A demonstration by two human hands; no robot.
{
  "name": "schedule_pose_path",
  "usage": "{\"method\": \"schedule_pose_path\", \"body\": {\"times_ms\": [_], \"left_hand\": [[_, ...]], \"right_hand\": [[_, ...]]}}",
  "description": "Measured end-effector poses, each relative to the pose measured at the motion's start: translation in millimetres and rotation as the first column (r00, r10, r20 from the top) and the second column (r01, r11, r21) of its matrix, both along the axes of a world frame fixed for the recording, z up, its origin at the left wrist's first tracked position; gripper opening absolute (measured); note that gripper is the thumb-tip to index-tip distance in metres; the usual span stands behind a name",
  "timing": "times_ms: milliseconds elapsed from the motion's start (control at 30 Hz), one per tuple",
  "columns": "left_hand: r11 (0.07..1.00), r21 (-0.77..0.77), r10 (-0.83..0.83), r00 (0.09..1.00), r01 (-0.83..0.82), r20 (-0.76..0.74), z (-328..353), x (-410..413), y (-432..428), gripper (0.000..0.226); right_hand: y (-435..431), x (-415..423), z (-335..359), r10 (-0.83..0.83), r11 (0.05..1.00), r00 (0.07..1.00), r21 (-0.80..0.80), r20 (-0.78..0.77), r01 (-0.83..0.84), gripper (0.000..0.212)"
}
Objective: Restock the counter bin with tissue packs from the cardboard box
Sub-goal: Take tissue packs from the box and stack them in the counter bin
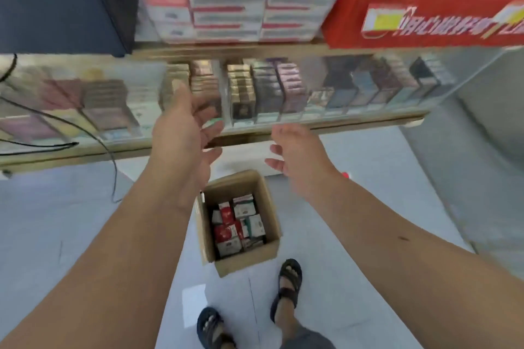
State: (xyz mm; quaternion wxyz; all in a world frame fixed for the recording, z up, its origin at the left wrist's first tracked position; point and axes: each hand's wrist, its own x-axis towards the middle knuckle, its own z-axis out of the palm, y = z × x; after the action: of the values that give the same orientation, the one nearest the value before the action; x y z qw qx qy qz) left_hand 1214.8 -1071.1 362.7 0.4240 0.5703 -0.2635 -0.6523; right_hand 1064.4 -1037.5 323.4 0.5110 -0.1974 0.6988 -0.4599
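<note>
Up and far left of the cardboard box (246, 262): a dark blue, soft-edged block (56, 3) on the counter top; black cables (112, 150) trail down off the counter edge. Glass counter (85, 110), gold-trimmed, runs full width above the box; inside it are upright rows of small packets, blurred, in brown, purple and dark tones. Left hand (184, 127) is above and left of the box, in front of the glass, palm turned inward, fingers spread and loosely bent, nothing in it. Directly above the box on the counter top are stacked white and pink cartons (226, 8) with yellow tags. The box itself stands on pale grey floor tiles, flaps open, plain brown corrugated board, square; the tissue packs (239, 224) lie jumbled in its bottom, red, white and green wrappers, well below the rim. Below the box are two dark strap sandals (289, 280). Right hand (297, 150) is above and just right of the box, palm facing the left hand, fingers relaxed and slightly curled, holding nothing. Up and far right of the box is a red plastic bin (425, 22) with perforated walls on the counter top; its contents are too blurred to tell.
</note>
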Motion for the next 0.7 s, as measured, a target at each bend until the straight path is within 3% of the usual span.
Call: {"method": "schedule_pose_path", "body": {"times_ms": [233,500,700], "left_hand": [[0.993,0.119,-0.011,0.998,0.004,0.054,-145,-7,-7,0.063],[0.952,0.302,0.025,0.993,-0.059,0.113,-327,-20,-5,0.058],[0.937,0.344,0.020,0.992,-0.063,0.127,-448,-20,-9,0.052]], "right_hand": [[6,-8,-197,0.319,0.924,0.936,0.270,-0.147,-0.272,0.033],[0,-13,-400,0.470,0.813,0.856,0.484,-0.216,-0.324,0.018],[-14,-5,-528,0.678,0.685,0.701,0.537,-0.222,-0.492,0.010]]}}
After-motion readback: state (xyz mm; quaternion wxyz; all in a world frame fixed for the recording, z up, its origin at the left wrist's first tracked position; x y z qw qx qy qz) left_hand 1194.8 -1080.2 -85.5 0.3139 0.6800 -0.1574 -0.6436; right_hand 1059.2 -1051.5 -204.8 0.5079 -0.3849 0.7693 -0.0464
